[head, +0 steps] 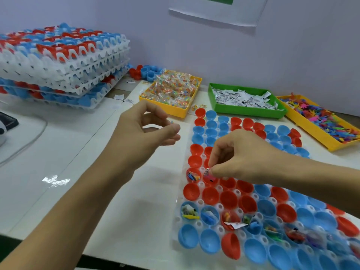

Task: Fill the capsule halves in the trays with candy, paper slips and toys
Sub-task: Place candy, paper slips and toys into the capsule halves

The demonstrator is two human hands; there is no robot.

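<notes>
A clear tray (200, 185) holds rows of red and blue capsule halves. Several near-row halves, such as a blue one (190, 211), hold candy, slips and toys. My right hand (239, 152) pinches a small paper slip (206, 173) over a red half (210, 180) in the tray's left part. The red half (193, 175) beside it holds small coloured items. My left hand (144, 131) hovers left of the tray with fingers loosely curled, and I see nothing in it. A yellow bin of wrapped candy (171, 90), a green bin of slips (245, 99) and a yellow bin of toys (319, 118) stand behind.
A stack of white trays with red and blue capsule halves (60, 61) sits at the back left. Loose capsule halves (146, 72) lie by the wall. A dark device and a cable (7, 121) are at the left edge. The wall stands close behind the bins.
</notes>
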